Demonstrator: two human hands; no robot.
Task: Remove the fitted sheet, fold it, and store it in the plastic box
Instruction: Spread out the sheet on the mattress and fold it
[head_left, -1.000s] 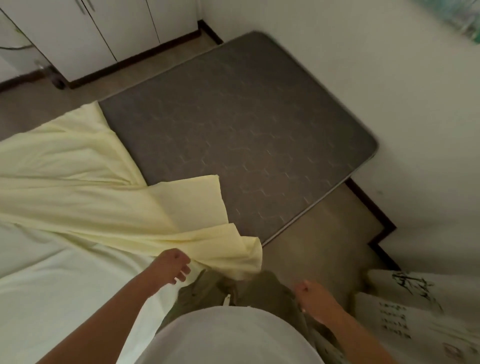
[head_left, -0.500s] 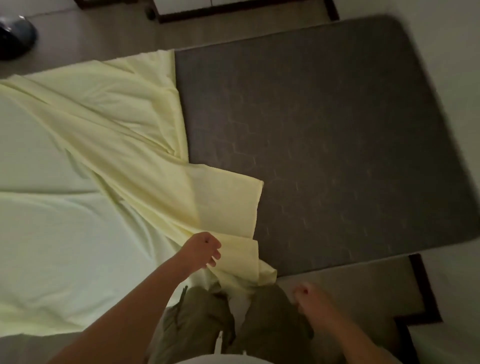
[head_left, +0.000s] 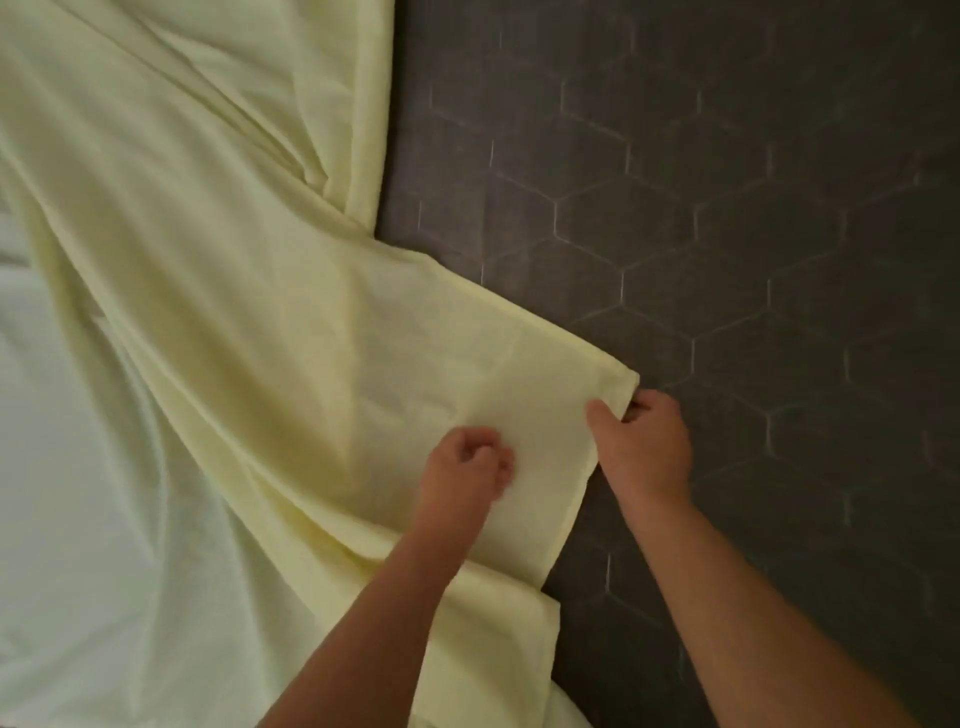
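1. A dark grey mattress (head_left: 727, 208) fills the right side. It has six-sided shapes sewn into its top, and that part is bare.
2. The yellow sheet (head_left: 234, 312) covers the left side. It lies in long folds and wrinkles that run from the top left down to the bottom middle.
3. One edge of the sheet runs straight down the top middle, right on the mattress.
4. A big flap (head_left: 467, 338) of the sheet sticks out to the right, over the bare mattress.
5. At the far left and bottom left lies some paler cloth (head_left: 62, 467). I cannot tell if it is part of the same sheet.
6. Both bare arms reach up from the bottom. The left arm (head_left: 374, 623) lies across the sheet and hides the cloth under it.
7. The right hand (head_left: 644, 452) is at the tip of the flap. Its thumb (head_left: 602, 413) is on top of the cloth and its fingers (head_left: 649, 402) curl under the edge, so it pinches the corner (head_left: 621, 382).
8. The left hand (head_left: 465, 467) sits on the flap, near the right hand but not touching it.
9. The left hand's fingers (head_left: 493, 457) are curled up tight, like a fist, down on the sheet. They seem to bunch a little cloth, but I cannot tell how much is inside.
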